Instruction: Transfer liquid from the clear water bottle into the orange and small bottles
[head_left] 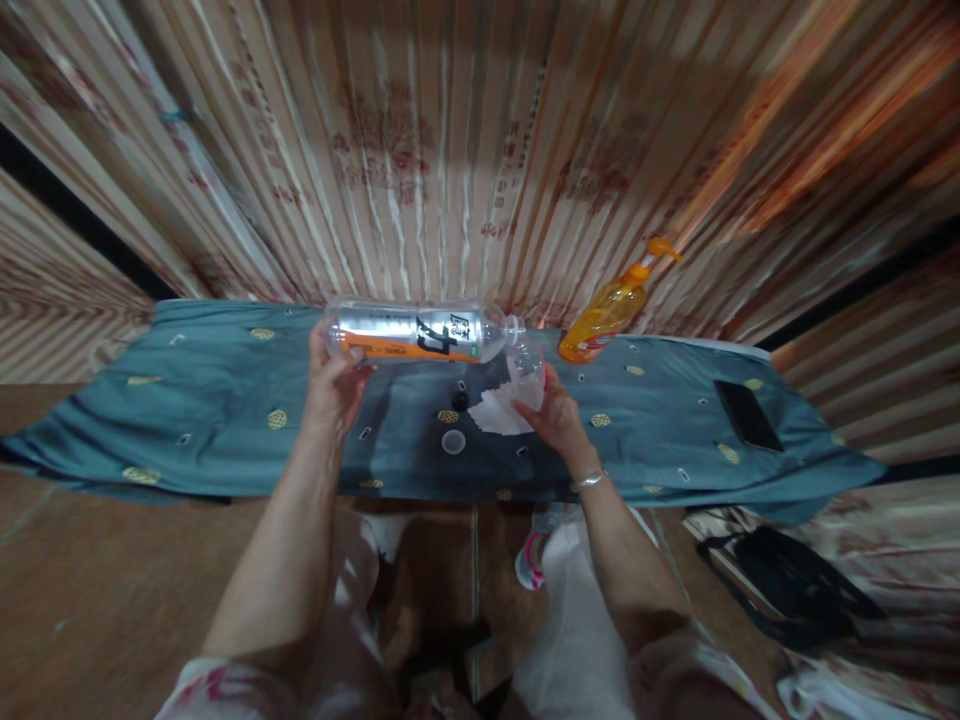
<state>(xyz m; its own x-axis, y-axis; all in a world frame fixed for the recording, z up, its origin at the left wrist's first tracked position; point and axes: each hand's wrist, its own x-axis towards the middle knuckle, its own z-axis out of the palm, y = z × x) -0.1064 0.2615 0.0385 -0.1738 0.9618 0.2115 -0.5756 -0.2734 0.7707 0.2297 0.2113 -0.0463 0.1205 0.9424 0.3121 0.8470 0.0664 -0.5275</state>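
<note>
My left hand is wrapped round the base end of a large clear plastic bottle with a silver and orange label. The bottle lies nearly level in the air, its open neck pointing right. My right hand grips a small clear plastic container just below that neck. Whether the two touch, I cannot tell. A piece of white tissue shows by my right fingers; whether they also pinch it is unclear. On the cloth below are a small black cap and a round translucent lid.
An orange pump bottle stands at the back of the table, right of my right hand. A dark phone lies on the green patterned tablecloth at the right. Striped curtain hangs behind. A black bag sits low at right.
</note>
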